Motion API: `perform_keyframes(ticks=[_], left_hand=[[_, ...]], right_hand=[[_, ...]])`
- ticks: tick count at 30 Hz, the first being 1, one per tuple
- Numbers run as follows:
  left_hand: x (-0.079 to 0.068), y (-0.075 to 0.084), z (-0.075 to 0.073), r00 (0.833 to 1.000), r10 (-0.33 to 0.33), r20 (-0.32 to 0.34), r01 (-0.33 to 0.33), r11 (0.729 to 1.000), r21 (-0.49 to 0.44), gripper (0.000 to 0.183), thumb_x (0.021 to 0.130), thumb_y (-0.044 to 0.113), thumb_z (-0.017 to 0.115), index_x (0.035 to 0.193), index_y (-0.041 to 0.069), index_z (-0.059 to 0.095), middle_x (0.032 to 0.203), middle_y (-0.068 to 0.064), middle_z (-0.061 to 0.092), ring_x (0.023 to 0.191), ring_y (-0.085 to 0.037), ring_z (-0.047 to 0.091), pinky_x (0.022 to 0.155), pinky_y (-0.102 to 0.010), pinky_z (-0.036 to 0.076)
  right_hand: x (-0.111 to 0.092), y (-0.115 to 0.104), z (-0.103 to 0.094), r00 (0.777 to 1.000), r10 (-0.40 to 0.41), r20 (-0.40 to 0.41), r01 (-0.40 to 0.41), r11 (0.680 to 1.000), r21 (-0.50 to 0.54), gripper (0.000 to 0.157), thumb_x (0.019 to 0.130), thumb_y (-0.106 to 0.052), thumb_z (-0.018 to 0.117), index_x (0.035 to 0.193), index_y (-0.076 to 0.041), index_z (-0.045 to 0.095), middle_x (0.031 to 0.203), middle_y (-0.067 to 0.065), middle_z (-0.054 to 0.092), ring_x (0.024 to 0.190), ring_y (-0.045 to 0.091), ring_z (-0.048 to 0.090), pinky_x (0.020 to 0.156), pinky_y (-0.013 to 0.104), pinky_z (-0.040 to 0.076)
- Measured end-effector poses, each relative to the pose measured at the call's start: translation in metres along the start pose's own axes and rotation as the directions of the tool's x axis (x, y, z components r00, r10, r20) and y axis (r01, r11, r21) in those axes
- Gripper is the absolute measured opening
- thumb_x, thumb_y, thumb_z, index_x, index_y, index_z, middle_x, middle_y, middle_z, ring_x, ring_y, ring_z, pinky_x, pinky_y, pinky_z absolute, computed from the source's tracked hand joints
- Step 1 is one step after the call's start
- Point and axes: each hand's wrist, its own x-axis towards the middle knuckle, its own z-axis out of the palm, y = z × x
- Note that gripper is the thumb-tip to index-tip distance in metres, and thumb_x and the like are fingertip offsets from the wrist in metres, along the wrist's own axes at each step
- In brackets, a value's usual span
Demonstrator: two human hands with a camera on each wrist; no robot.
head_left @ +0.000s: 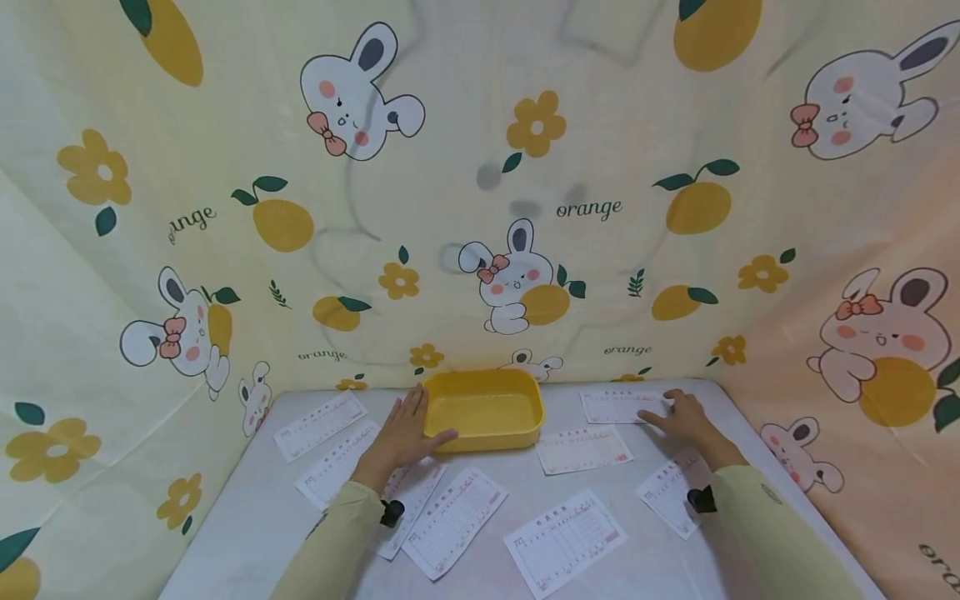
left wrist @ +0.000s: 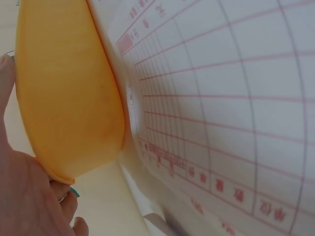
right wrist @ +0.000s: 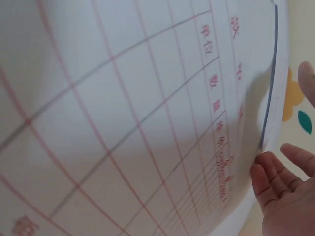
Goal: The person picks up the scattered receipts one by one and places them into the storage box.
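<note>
A yellow plastic tub (head_left: 480, 442) stands at the back of the white table. My left hand (head_left: 397, 437) rests at its left front corner, fingers stretched along the side and thumb along the front rim. In the left wrist view the tub (left wrist: 69, 88) fills the upper left, with part of the hand (left wrist: 29, 196) below it. At the back right, my right hand (head_left: 686, 421) is over the right end of a printed paper form (head_left: 611, 406), thumb and fingers apart. The right wrist view shows its fingertips (right wrist: 263, 169) at a paper edge.
Several more printed forms lie about the table, among them one (head_left: 583, 450) right of the tub, one (head_left: 564, 542) at the front and one (head_left: 318, 425) at the back left. A patterned cloth (head_left: 450, 167) hangs behind and along both sides.
</note>
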Motion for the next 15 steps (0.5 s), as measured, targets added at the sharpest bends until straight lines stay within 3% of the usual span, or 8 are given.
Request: perform_keyframes(ticks=[9,15], left_hand=[[-0.0015,0.0064,-0.0037,1.0,-0.005,-0.017,0.004,0.999,-0.044,0.116,0.1,0.078,0.049,0.169,-0.006,0.01,0.179,-0.022,0.001,0.167,-0.036,0.005,0.135,-0.052,0.002],[0.0001,0.0083,0.0002,0.999,0.003,-0.047,-0.007,0.996,-0.088,0.12,0.098,0.081,0.05,0.168,-0.009,0.011,0.179,-0.024,0.001,0.166,-0.039,0.005,0.135,-0.053,0.003]], right_hand=[[0.0033,0.0055,0.0028,0.992,0.125,0.013,-0.125,0.984,0.125,0.1,0.096,-0.055,0.078,0.149,0.017,0.032,0.137,0.041,0.041,0.118,0.052,0.049,0.108,0.066,0.047],[-0.0014,0.0016,-0.0028,0.98,0.187,0.069,-0.195,0.97,0.141,0.102,0.097,-0.059,0.074,0.148,0.019,0.031,0.143,0.043,0.039,0.122,0.052,0.046,0.112,0.07,0.041]])
